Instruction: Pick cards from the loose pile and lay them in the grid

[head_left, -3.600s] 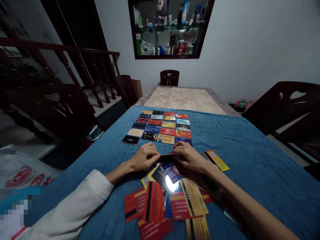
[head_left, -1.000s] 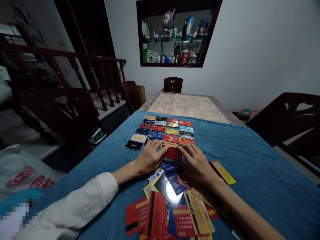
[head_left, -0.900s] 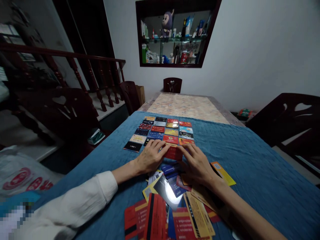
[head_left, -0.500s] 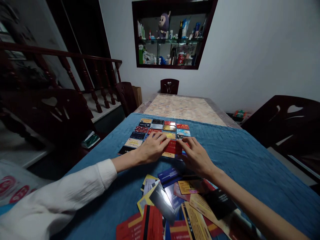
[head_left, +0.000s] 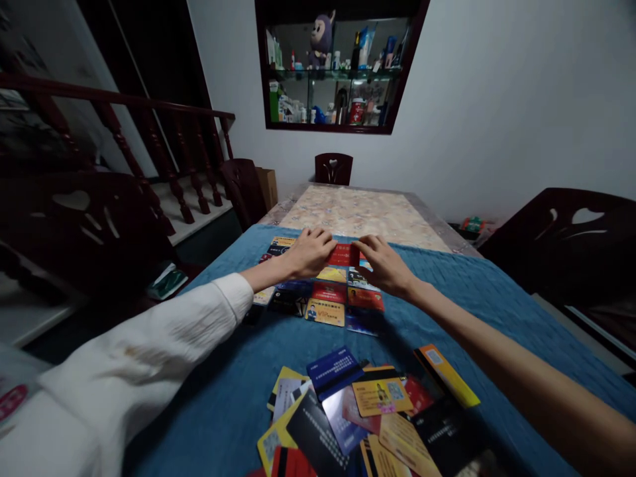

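A red card (head_left: 342, 254) is held by its two ends between my hands, over the far rows of a card layout. My left hand (head_left: 312, 253) pinches its left end, and my right hand (head_left: 383, 264) grips the right end with thumb and fingers. Below them lie cards in rows, among them a yellow VIP card (head_left: 325, 312), a red-orange card (head_left: 366, 299) and a dark blue card (head_left: 365, 323). My left hand and forearm cover part of the left columns. Closer to me is a loose, overlapping pile with a blue card (head_left: 335, 372) and a yellow card (head_left: 382, 395).
A blue cloth (head_left: 209, 371) covers the near part of the table, and a patterned cover (head_left: 348, 207) shows beyond it. Dark wooden chairs (head_left: 571, 245) stand around. A stair railing (head_left: 163, 172) is at left, and a wall cabinet (head_left: 332, 126) hangs at the back.
Both hands have moved away from me with the red card, from the nearer rows to the far rows. The nearer rows are now uncovered, and the view has shifted slightly.
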{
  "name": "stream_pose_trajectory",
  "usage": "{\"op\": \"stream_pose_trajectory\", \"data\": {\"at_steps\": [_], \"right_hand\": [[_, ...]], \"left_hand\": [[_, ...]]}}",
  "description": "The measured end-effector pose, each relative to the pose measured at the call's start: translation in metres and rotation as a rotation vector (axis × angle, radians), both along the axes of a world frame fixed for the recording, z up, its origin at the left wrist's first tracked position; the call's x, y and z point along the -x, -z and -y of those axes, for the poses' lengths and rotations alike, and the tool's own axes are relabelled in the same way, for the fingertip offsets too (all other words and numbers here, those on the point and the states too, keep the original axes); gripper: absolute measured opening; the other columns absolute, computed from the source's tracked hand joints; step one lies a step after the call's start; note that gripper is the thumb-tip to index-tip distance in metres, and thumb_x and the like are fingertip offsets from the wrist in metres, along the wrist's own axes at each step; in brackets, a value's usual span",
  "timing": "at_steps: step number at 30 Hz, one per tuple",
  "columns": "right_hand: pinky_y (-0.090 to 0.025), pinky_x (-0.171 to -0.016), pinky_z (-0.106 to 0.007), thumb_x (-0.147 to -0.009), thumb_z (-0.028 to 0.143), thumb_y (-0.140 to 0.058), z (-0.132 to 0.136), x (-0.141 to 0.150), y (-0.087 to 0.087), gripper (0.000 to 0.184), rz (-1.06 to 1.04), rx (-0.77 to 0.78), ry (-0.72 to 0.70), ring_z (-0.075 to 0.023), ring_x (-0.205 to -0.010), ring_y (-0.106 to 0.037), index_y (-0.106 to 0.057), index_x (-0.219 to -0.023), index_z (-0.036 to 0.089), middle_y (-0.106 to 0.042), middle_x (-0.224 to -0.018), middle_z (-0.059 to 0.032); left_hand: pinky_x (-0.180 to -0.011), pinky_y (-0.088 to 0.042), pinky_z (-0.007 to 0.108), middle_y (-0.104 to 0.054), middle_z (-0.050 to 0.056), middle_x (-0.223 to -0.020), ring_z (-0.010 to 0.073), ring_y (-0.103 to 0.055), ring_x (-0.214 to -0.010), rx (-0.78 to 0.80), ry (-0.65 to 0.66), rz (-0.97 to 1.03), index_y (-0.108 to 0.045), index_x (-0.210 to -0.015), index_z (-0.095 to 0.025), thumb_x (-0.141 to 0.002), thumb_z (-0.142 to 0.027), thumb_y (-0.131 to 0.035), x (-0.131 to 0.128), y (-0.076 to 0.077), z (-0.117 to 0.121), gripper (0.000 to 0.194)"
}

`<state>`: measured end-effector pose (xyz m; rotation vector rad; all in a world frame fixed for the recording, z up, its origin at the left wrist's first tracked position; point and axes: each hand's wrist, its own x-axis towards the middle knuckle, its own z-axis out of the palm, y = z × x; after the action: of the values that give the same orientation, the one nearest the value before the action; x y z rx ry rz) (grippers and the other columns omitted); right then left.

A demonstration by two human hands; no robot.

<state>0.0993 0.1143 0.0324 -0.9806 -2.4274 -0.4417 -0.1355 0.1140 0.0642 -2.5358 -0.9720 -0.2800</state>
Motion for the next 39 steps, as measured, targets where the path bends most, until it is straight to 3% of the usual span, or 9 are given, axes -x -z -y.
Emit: {"op": "stream_pose_trajectory", "data": {"at_steps": [5, 16, 25, 36, 39], "right_hand": [[-0.048, -0.090, -0.043, -0.083, 0.017, -0.063, -0.038, -0.001, 0.001, 0.039, 0.039, 0.030, 0.052, -0.0308, -0.105, -0.049, -0.060, -0.122, 0.014, -0.059, -0.117, -0.0166], [-0.041, -0.091, -0.039, -0.086, 0.024, -0.063, -0.099, 0.009, 0.016, 0.026, 0.101, 0.219, 0.190, -0.0282, -0.106, -0.053, -0.070, -0.111, 0.023, -0.063, -0.122, -0.0110], [-0.039, -0.090, -0.036, -0.085, 0.026, -0.064, -0.135, 0.007, 0.035, 0.042, 0.138, 0.335, 0.275, -0.0290, -0.109, -0.055, -0.067, -0.126, 0.024, -0.064, -0.129, -0.0102], [-0.037, -0.098, -0.038, -0.088, 0.032, -0.057, -0.163, 0.010, 0.050, 0.035, 0.189, 0.440, 0.326, -0.0274, -0.110, -0.058, -0.071, -0.119, 0.026, -0.067, -0.126, -0.0087], [-0.037, -0.098, -0.038, -0.087, 0.034, -0.060, -0.167, 0.011, 0.051, 0.035, 0.201, 0.458, 0.336, -0.0277, -0.110, -0.058, -0.071, -0.120, 0.027, -0.069, -0.124, -0.0084]], "left_hand": [[-0.092, -0.039, 0.046, -0.057, 0.018, -0.127, 0.0332, -0.046, -0.119, 0.039, -0.070, -0.051, -0.058, -0.123, -0.011, -0.089, -0.020, -0.055, -0.005, 0.001, -0.033, 0.035], [-0.094, -0.041, 0.048, -0.058, 0.014, -0.126, 0.0334, -0.043, -0.122, 0.161, -0.143, -0.038, -0.061, -0.118, -0.019, -0.082, -0.022, -0.062, -0.005, 0.022, -0.097, 0.037], [-0.098, -0.039, 0.052, -0.059, 0.012, -0.124, 0.0334, -0.041, -0.124, 0.312, -0.210, -0.015, -0.067, -0.098, -0.018, -0.082, -0.020, -0.057, -0.016, 0.039, -0.129, 0.019], [-0.107, -0.034, 0.059, -0.062, 0.014, -0.123, 0.0344, -0.040, -0.129, 0.449, -0.300, -0.018, -0.069, -0.094, -0.016, -0.075, -0.012, -0.058, -0.026, 0.053, -0.154, 0.023], [-0.107, -0.035, 0.059, -0.065, 0.013, -0.114, 0.0336, -0.041, -0.126, 0.478, -0.311, -0.022, -0.070, -0.092, -0.016, -0.074, -0.013, -0.058, -0.028, 0.054, -0.159, 0.022]]}}
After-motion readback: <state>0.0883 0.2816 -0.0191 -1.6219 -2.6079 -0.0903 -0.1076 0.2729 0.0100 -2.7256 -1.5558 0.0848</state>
